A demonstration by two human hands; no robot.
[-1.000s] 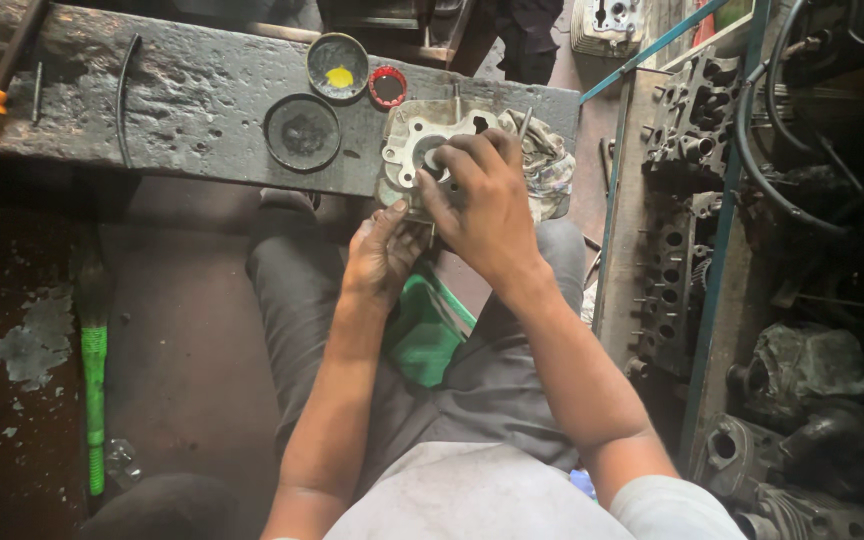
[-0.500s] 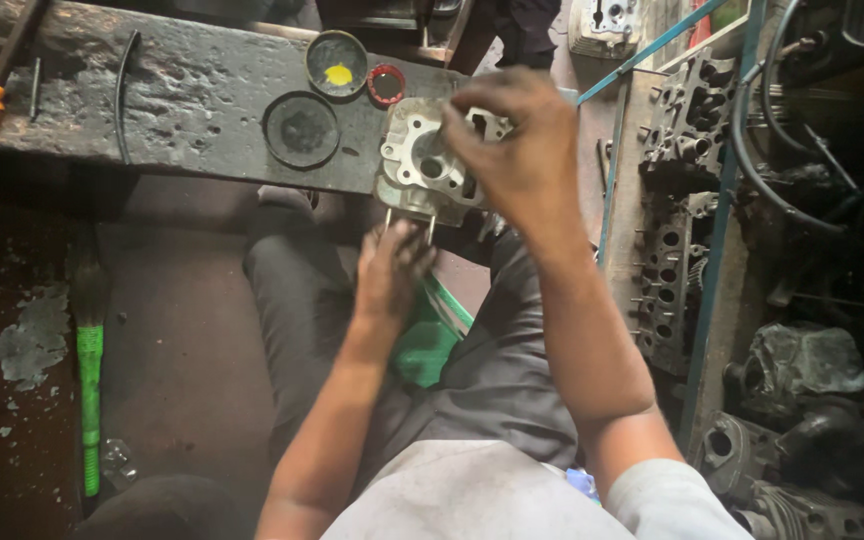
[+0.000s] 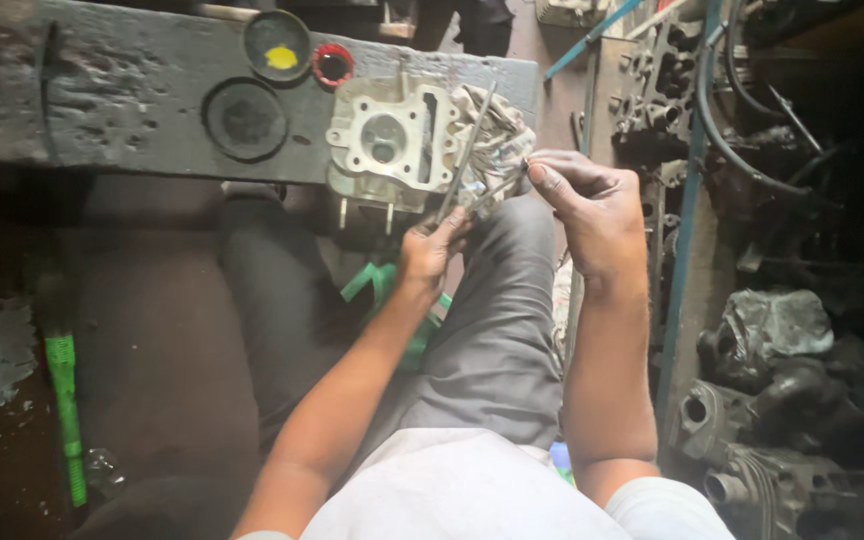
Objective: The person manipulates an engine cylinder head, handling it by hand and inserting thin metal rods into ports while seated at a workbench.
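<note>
My left grip (image 3: 432, 245) is clamped on a thin metal rod (image 3: 467, 155) that slants up across the cylinder head (image 3: 387, 140) at the desk (image 3: 102, 100) edge. My right grip (image 3: 577, 195) pinches a small part at its fingertips, beside a crumpled rag (image 3: 497, 130). I judge I'm mid-fitting; next calls for steady alignment. Both forearms reach forward over my knees.

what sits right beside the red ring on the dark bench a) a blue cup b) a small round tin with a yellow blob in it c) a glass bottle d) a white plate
b: the small round tin with a yellow blob stands just left of the red ring on the bench.
</note>
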